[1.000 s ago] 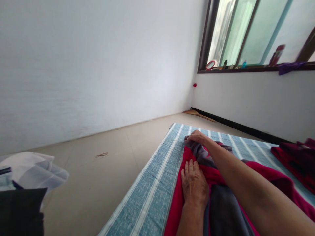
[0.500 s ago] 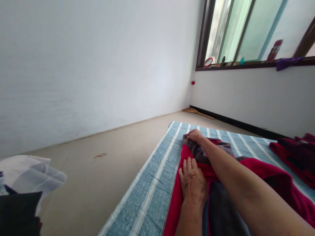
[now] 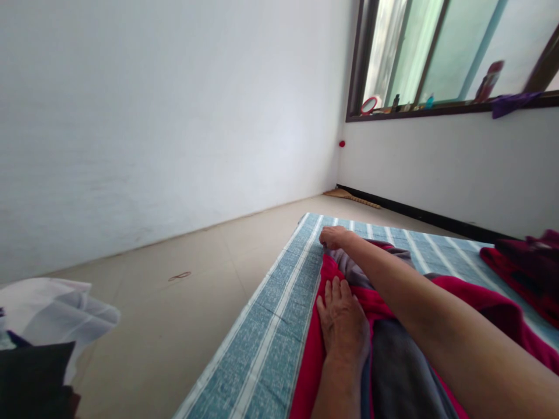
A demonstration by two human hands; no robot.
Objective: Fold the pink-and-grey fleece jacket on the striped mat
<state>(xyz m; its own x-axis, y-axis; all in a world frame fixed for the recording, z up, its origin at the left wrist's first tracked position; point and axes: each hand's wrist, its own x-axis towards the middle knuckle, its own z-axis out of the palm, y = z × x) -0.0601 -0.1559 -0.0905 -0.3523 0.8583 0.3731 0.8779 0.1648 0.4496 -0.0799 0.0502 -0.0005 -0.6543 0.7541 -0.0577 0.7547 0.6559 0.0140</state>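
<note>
A red and grey garment [image 3: 393,361] lies spread on the blue-and-white striped bed cover [image 3: 279,331], some of it bunched into folds. My left hand [image 3: 343,320] rests flat on its red part near the left edge, fingers stretched out. Beyond it, my right hand [image 3: 334,237] is closed on the grey end of the garment at the far corner; its fingertips are mostly hidden. My right forearm crosses over the garment and covers part of it.
Folded dark red clothes [image 3: 530,273] lie at the right of the bed. White sheer cloth [image 3: 56,308] and a dark item [image 3: 35,378] are at lower left. A loop of cord [image 3: 180,276] and a broom [image 3: 349,196] lie on the floor. The windowsill holds a round mirror [image 3: 369,105] and bottles.
My right hand has shifted slightly left and away from me, drawing the grey end of the garment straighter. My left hand stays flat in the same place.
</note>
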